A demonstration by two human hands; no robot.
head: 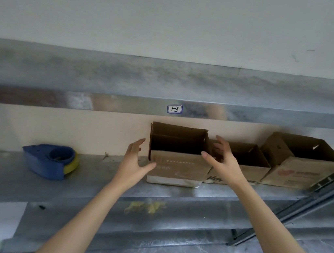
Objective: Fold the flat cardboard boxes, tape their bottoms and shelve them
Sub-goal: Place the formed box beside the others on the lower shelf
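cardboard box [178, 166] sits open-top mid metal shelf [101, 183], dead ahead | left hand [135, 162] and right hand [223, 161] spread wide, empty, flanking its sides | left thumb prob closest, about touching

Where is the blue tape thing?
In the head view, the blue tape dispenser sits on the metal shelf, left of the leftmost cardboard box.

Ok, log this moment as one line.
step: shelving | left hand: open, at box | right hand: open, at box | box: upright on shelf
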